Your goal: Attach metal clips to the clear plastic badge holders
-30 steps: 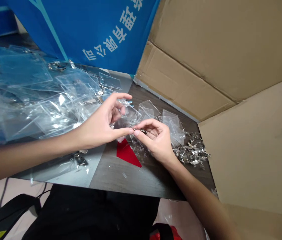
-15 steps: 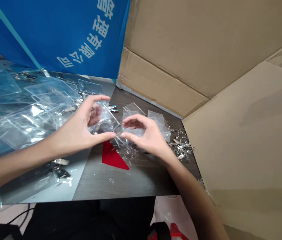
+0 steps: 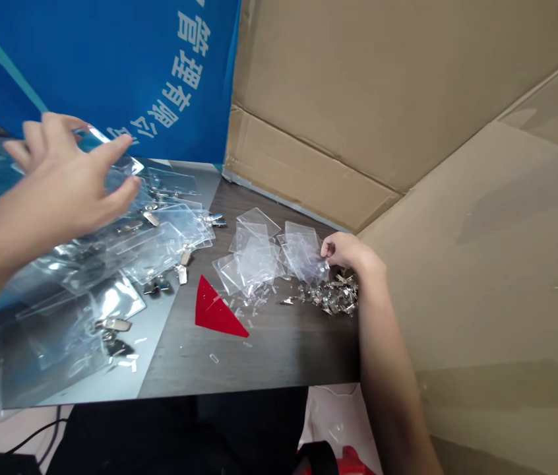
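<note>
- Brown cardboard flaps [image 3: 382, 86] are rising from 12 to 4 o'clock, apparently walling off that side of the work area.
- A blue banner [image 3: 95, 66] with white lettering is hanging behind the table at 11 o'clock.
- A dark wood-grain tabletop [image 3: 279, 349] is bearing everything, with a pale grey sheet [image 3: 160, 356] covering its left part.
- Clear plastic badge holders [image 3: 160, 241] are lying in a loose heap at 10 o'clock, in no container.
- The left hand [image 3: 61, 178] is hovering over that heap, fingers spread; whether it is gripping the holder at its fingertips I cannot tell.
- A smaller overlapping batch of holders [image 3: 254, 254] is sitting near the centre, seemingly kept apart from the heap.
- The right hand [image 3: 351, 254] is curling at 3 o'clock, fingertips against the batch's edge; any pinch is unclear.
- Metal clips [image 3: 333, 297] are lying loose just beneath it.
- A red triangle [image 3: 214, 310] is lying at 8 o'clock.
</note>
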Tool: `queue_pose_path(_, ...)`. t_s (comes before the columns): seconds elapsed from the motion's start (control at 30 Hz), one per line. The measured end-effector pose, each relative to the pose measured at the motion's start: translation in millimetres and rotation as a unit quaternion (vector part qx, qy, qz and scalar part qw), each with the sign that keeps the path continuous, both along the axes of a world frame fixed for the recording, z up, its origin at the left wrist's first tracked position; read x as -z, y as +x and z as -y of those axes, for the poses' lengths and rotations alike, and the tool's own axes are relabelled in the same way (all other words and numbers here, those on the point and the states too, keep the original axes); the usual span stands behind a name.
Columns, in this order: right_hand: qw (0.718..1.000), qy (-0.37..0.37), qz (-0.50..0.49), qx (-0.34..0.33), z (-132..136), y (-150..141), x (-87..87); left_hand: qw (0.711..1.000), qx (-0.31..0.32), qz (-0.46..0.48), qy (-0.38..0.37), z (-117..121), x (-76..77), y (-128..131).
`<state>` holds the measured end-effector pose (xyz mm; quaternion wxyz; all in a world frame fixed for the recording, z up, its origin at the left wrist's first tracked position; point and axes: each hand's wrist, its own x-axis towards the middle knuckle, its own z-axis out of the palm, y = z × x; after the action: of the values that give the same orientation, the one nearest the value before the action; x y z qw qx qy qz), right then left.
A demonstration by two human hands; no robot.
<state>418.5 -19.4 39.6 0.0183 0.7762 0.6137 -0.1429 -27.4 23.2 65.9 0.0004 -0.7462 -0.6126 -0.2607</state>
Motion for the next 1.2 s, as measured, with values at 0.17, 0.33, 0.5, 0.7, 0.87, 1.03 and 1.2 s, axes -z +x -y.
queue_pose_path(0.17, 0.999, 0.046, -0.02, -0.021, 1.0, -0.3, -5.2, 0.999, -0.018, -0.026, -0.008, -9.3, 17.3, -11.6)
queue_pose_path(0.33, 0.984, 0.137, -0.065, -0.091, 2.4, -41.8, -1.3, 0.998, 0.002, -0.045, 0.041, -6.1, 19.1, -10.4)
queue_pose_path(0.5, 0.949, 0.152, -0.108, -0.256, 8.7, -103.8, 21.4, 0.992, 0.089, -0.063, 0.061, 5.4, 20.3, 6.7)
queue_pose_path(0.7, 0.94, 0.152, 0.006, -0.304, 18.7, -131.8, 28.9, 0.953, 0.29, -0.041, 0.074, 19.0, 46.9, 27.1)
queue_pose_path(0.87, 0.931, 0.186, 0.034, -0.312, 27.2, -140.5, 23.8, 0.932, 0.36, 0.039, 0.027, 32.5, 55.9, 37.6)
queue_pose_path(1.03, 0.914, 0.31, -0.037, -0.26, 31.5, -133.9, 25.7, 0.936, 0.345, 0.072, -0.013, 41.8, 51.4, 41.4)
queue_pose_path(1.2, 0.861, 0.435, -0.141, -0.222, 36.4, -134.5, 25.0, 0.945, 0.288, 0.145, -0.055, 44.4, 49.0, 43.6)
